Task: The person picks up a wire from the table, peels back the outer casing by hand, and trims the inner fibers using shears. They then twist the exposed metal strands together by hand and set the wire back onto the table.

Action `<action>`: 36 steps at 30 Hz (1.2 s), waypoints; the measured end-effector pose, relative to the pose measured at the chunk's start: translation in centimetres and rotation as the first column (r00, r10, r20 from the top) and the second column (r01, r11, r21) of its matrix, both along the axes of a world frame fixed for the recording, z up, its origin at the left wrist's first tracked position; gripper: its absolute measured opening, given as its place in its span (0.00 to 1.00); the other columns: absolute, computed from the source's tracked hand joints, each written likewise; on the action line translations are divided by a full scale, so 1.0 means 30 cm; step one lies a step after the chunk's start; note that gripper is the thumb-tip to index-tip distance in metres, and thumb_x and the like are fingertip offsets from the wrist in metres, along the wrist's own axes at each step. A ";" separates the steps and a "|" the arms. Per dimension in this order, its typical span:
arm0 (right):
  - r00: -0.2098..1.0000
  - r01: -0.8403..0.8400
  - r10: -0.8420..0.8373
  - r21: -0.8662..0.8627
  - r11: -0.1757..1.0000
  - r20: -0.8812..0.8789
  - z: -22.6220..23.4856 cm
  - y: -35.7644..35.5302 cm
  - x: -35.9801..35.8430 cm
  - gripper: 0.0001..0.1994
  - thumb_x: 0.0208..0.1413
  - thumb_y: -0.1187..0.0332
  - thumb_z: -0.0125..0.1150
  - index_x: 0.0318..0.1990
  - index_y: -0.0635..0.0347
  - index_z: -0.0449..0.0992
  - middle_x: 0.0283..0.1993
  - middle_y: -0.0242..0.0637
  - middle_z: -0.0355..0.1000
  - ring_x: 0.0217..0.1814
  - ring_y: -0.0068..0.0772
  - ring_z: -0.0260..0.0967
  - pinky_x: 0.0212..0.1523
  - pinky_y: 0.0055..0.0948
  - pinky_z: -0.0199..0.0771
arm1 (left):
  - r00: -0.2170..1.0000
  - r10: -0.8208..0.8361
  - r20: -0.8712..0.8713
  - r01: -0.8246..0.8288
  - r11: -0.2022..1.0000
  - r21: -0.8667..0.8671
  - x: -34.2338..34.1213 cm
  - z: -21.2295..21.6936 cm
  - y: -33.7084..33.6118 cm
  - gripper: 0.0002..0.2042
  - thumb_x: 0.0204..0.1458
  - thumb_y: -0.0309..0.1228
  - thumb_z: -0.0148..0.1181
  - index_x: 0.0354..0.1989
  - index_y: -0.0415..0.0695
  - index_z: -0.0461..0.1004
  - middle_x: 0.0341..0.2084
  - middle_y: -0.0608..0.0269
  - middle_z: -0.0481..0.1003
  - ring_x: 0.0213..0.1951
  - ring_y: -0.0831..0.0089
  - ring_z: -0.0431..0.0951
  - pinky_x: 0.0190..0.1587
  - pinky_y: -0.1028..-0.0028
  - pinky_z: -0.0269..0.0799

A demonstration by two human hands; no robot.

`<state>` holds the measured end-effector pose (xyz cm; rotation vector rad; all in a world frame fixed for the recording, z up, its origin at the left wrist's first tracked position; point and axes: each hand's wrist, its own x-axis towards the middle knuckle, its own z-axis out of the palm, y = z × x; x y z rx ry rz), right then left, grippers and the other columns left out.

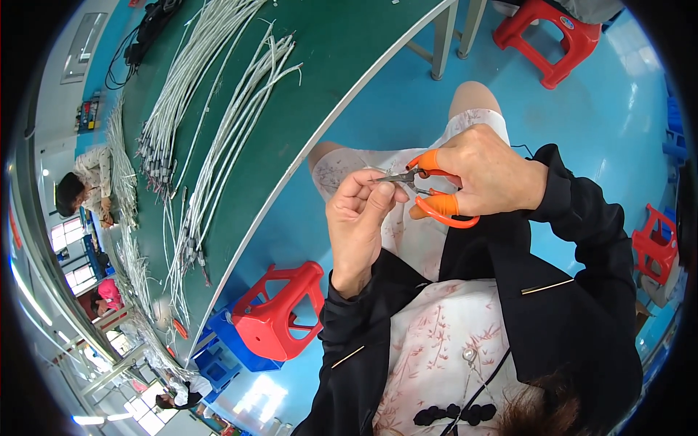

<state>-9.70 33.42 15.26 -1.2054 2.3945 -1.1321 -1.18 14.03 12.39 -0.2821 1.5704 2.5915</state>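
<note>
My right hand (pixel 494 174) is closed around a pair of small scissors (pixel 445 209) with orange handles and dark metal blades. Orange covers wrap some of its fingers. The blades point left and reach the fingertips of my left hand (pixel 360 225), which is held over my lap. Thumb and fingers of that left hand are pinched together at the blade tips. Whatever lies between them is too small and hidden to make out. Both hands are beyond the edge of the green table, apart from it.
On the green table (pixel 320 80) lie bundles of white cables (pixel 251 109) with dark connector ends. A red stool (pixel 280 312) and blue crates (pixel 218 370) stand at lower left. Another red stool (pixel 552 40) is at upper right. Other people sit along the table's far side.
</note>
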 end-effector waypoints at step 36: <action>0.999 -0.017 0.021 -0.085 0.996 0.043 -0.021 0.005 -0.014 0.23 0.37 0.55 0.75 0.36 0.63 0.78 0.12 0.32 0.60 0.12 0.28 0.59 0.16 0.25 0.55 | 0.986 0.054 -0.155 -0.091 0.964 -0.248 0.013 0.027 0.037 0.04 0.59 0.25 0.51 0.40 0.38 0.68 0.29 0.55 0.77 0.24 0.82 0.65 0.29 0.81 0.62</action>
